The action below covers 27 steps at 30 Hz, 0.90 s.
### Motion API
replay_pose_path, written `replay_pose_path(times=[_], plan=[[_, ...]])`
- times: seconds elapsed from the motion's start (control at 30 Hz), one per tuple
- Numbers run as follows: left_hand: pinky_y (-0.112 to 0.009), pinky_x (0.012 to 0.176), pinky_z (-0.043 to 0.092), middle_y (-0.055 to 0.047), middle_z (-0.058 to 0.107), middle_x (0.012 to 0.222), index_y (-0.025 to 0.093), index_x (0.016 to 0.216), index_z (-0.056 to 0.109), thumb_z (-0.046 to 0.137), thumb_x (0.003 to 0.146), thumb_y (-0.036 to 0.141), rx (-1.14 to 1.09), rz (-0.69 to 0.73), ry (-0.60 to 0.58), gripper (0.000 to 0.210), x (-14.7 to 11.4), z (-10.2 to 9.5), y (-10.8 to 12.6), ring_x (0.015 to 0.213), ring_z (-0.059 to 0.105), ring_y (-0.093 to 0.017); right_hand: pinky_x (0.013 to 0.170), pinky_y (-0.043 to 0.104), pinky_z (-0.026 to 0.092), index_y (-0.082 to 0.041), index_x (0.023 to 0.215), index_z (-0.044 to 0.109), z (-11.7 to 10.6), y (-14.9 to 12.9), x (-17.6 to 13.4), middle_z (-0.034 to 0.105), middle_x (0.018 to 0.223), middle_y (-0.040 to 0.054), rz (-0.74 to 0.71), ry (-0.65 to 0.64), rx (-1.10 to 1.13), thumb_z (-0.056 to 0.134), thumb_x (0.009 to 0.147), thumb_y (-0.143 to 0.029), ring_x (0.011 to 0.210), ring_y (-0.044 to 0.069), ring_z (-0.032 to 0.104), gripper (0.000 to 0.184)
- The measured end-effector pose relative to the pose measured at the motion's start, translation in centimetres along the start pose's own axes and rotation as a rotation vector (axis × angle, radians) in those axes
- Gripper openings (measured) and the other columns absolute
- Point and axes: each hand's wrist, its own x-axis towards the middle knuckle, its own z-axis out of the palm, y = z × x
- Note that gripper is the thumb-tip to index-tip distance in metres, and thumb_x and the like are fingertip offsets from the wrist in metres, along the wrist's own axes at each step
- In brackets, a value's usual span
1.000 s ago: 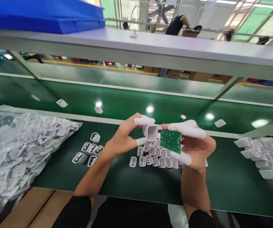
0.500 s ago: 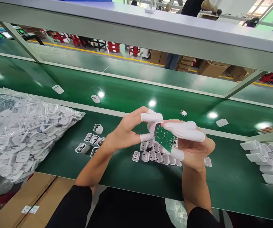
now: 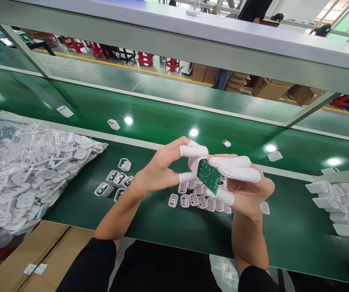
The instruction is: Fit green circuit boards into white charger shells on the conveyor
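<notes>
My left hand (image 3: pixel 162 166), white covers on its fingertips, grips a white plastic casing (image 3: pixel 193 164) between thumb and fingers. A green circuit board (image 3: pixel 208 177) is pinched in my right hand (image 3: pixel 249 188), which also wears white finger covers. One end of the board meets the casing's open end; how far it reaches inside is hidden. Below my hands stand several empty white casings (image 3: pixel 185 200) in rows, partly covered by my right hand. Left of my left forearm is a small group of casings with boards inside (image 3: pixel 103 189).
A clear bag (image 3: pixel 40 170) of white plastic parts lies at the left. Stacked white casings (image 3: pixel 344 219) stand at the right. On the green conveyor belt (image 3: pixel 162 121) lie scattered casings and a small circuit board (image 3: pixel 226 144). A shelf beam (image 3: pixel 174 40) crosses above.
The pieces on the belt have shifted left, and another white piece shows at the right. A co-worker's hand at the right edge is gone. My hands keep nearly the same pose.
</notes>
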Motion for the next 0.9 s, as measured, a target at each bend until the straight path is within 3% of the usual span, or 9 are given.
replay_pose_path(times=[0.2,0.57,0.9], plan=[[-0.038,0.092,0.073,-0.009,0.082,0.128,0.032,0.154,0.072,0.095,0.093,0.015,0.000,0.066,-0.011,0.067,0.18,-0.04,-0.35,0.113,0.083,-0.025,0.089,0.055,0.081,-0.033,0.152,0.081,-0.01,-0.02,0.10,0.091,0.131,0.0066,-0.020,-0.008,0.034,0.096,0.089,-0.015,0.120,0.036,0.088,0.067],[-0.036,0.092,0.072,-0.010,0.082,0.124,0.030,0.152,0.074,0.094,0.090,0.010,0.012,0.063,-0.014,0.068,0.24,-0.04,-0.42,0.110,0.085,-0.025,0.088,0.055,0.078,-0.038,0.154,0.080,-0.29,0.22,-0.04,0.090,0.134,0.0064,0.014,-0.017,-0.025,0.097,0.090,-0.019,0.119,0.036,0.087,0.068],[-0.034,0.079,0.069,-0.005,0.081,0.108,0.033,0.148,0.076,0.092,0.092,0.013,-0.010,0.019,-0.025,0.061,0.45,0.36,-0.36,0.095,0.082,-0.023,0.086,0.057,0.076,-0.042,0.154,0.078,-0.52,0.09,-0.13,0.089,0.128,0.0065,0.054,-0.033,-0.104,0.094,0.093,-0.022,0.114,0.036,0.085,0.067]])
